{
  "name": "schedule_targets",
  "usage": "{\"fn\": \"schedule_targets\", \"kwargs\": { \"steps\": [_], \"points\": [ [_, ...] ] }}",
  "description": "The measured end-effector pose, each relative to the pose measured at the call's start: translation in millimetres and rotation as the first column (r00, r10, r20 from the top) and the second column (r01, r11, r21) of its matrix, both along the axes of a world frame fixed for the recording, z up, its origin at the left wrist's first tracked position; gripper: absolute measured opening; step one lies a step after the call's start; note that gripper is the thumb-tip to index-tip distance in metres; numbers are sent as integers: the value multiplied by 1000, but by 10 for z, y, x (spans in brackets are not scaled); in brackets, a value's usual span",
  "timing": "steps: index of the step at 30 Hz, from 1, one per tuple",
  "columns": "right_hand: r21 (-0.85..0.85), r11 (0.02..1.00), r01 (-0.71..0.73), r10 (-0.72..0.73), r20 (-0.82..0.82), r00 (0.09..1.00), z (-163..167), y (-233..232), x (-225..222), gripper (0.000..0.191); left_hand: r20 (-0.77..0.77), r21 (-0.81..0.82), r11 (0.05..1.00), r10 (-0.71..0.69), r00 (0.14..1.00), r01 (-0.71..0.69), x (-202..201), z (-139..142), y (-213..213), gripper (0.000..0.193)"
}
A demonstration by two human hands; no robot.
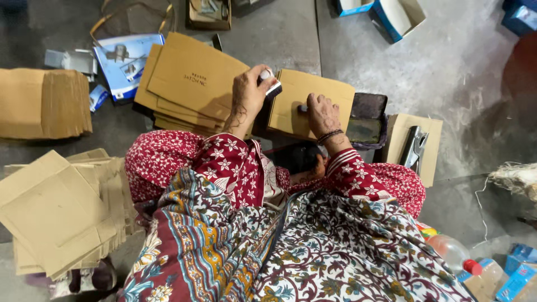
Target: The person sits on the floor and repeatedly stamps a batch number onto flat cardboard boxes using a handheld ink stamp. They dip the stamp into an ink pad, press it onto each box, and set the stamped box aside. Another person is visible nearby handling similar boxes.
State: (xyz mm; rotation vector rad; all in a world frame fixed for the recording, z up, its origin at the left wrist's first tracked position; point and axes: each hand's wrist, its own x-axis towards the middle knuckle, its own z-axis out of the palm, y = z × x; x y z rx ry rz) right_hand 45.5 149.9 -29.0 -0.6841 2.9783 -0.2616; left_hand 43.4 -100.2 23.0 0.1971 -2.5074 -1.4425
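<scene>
- Fingers of the left hand (249,92) wrap a small stamp (271,84) over the flat card sheet (310,100); right hand (323,114) fingers press flat on that sheet.
- Sheet edges lie just beside a taller card stack (187,78) and a dark ink tray (366,117).
- Floor (436,72) is rough grey concrete, open to the right.

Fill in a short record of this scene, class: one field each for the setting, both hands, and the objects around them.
Setting: person seated on a grey floor
Left hand: holds a small stamp block
Right hand: pressed flat on a flat cardboard piece
Beside left hand: stack of flat cardboard
Beside right hand: dark ink pad tray
Far right: metal stapler on cardboard
</scene>
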Motion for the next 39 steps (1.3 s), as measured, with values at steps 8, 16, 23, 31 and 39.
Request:
{"fn": "schedule_targets", "kwargs": {
  "steps": [8,16,23,31,39],
  "points": [
    [-182,966,186,-169,104,980,375,161,-293,21,-80,-102,992,-77,994,69,-337,-320,522,30],
    [-450,783,428,-421,123,899,465,1064,21,32,-171,-335,862,-453,875,381,-201,-699,1166,36],
    [-571,615,544,-494,259,830,326,1115,116,24,-34,-376,814,-488,872,442,-98,-644,1211,33],
    [-844,120,523,-277,477,834,268,1043,-31,16,8,98,991,-89,996,88,-492,-144,624,25],
    [-830,6,558,-190,547,816,156,798,-18,15,236,250,968,-79,969,18,-50,-741,307,22]
  ]
}}
